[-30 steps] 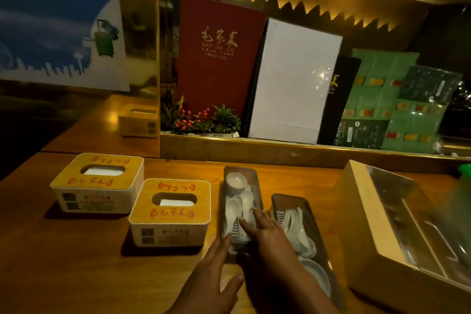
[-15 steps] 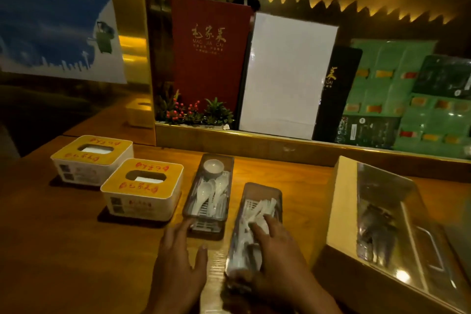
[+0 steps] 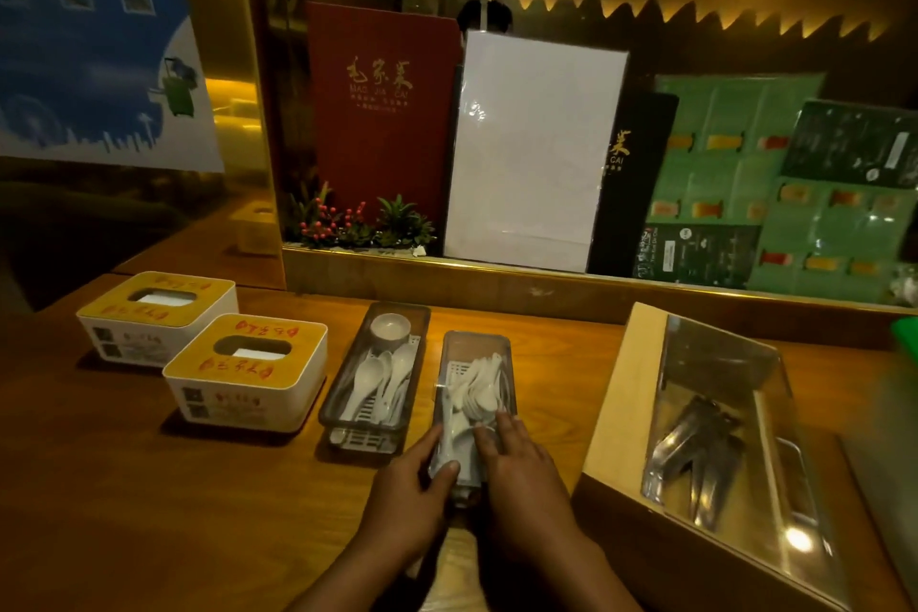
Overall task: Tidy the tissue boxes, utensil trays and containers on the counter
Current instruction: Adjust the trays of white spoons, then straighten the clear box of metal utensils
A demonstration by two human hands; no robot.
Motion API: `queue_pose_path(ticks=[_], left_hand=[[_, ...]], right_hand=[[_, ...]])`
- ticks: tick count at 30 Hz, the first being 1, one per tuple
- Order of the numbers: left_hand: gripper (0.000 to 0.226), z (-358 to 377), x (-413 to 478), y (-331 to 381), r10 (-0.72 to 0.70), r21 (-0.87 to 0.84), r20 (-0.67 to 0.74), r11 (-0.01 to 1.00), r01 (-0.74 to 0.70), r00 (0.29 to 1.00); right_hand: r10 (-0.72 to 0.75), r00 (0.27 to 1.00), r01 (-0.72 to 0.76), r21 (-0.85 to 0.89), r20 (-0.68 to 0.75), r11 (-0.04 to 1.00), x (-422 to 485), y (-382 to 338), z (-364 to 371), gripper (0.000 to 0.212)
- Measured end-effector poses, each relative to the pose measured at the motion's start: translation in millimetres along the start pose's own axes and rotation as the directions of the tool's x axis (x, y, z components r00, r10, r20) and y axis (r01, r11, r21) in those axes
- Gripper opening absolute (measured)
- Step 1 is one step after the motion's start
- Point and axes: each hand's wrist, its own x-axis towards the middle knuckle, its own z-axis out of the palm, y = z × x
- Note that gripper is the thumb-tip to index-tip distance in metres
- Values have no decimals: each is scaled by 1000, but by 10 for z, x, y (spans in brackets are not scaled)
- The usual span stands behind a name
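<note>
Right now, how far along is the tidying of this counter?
Roughly midway, I'd judge. The two tissue boxes sit side by side at the left, and the left spoon tray lies straight beside them. Both hands, the left hand and right hand, are on the right spoon tray. The wooden utensil box at the right sits askew and untouched.

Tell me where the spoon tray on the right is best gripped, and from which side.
Probably the near end of the right spoon tray, one hand on each long wall, coming from the counter's front edge. It is long and narrow, pointing away, and the left hand and right hand already bracket that end.
</note>
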Motion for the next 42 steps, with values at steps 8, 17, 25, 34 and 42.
queue_pose_path(ticks=[8, 17, 25, 34, 42], left_hand=[[55, 54, 96, -11, 10, 77, -16, 997, -9, 1000], [31, 241, -70, 165, 357, 312, -263, 911, -271, 897], [102, 1344, -779, 736, 283, 203, 104, 933, -299, 954], [163, 1932, -755, 1339, -171, -182, 52, 967, 178, 984], [148, 2211, -281, 1318, -92, 40, -58, 995, 94, 994]], right_hand=[[30, 997, -28, -26, 70, 999, 111, 35, 51, 98], [-88, 965, 183, 391, -248, 902, -719, 377, -1054, 53], [730, 617, -466, 611, -293, 640, -1094, 2287, -1051, 53], [591, 767, -284, 958, 249, -36, -1023, 2689, -951, 33], [519, 834, -218, 976, 187, -1, -683, 3057, -767, 58]])
